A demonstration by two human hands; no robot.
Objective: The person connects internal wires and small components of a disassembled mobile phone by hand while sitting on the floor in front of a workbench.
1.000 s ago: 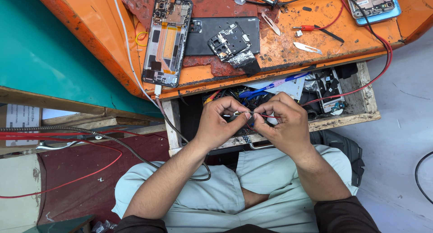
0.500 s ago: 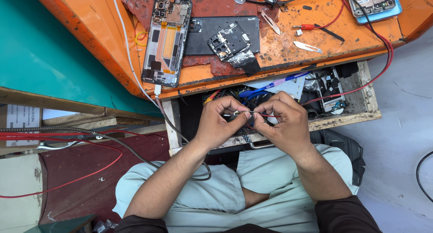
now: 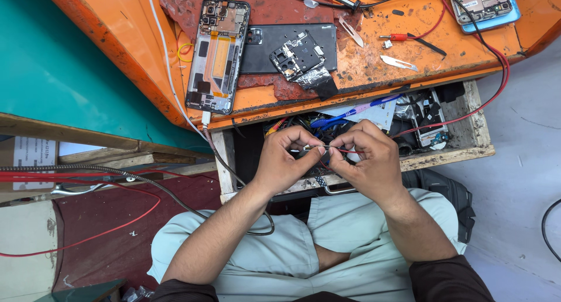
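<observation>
My left hand [image 3: 283, 159] and my right hand [image 3: 365, 159] meet over an open wooden drawer [image 3: 461, 144], fingertips almost touching. Between them they pinch a thin metal piece with a fine red wire [image 3: 327, 148] running off it. What exactly the small piece is cannot be made out. On the orange workbench [image 3: 456, 50] above the drawer lies an opened phone [image 3: 217, 56] with its boards and flex cables exposed, plugged into a cable at its lower end. Beside it rests a black back cover [image 3: 263, 50] with a small black frame part [image 3: 298, 56] on top.
Tweezers [image 3: 350, 32], a metal blade [image 3: 398, 62], a red-handled screwdriver [image 3: 403, 38] and another opened phone on a blue case [image 3: 482, 4] lie on the bench. The drawer holds pens, wires and small parts. Red and grey cables [image 3: 117, 220] cross the floor at left.
Both hands stay over the drawer with the same pinch; the fingers have shifted only slightly. Nothing on the bench has moved.
</observation>
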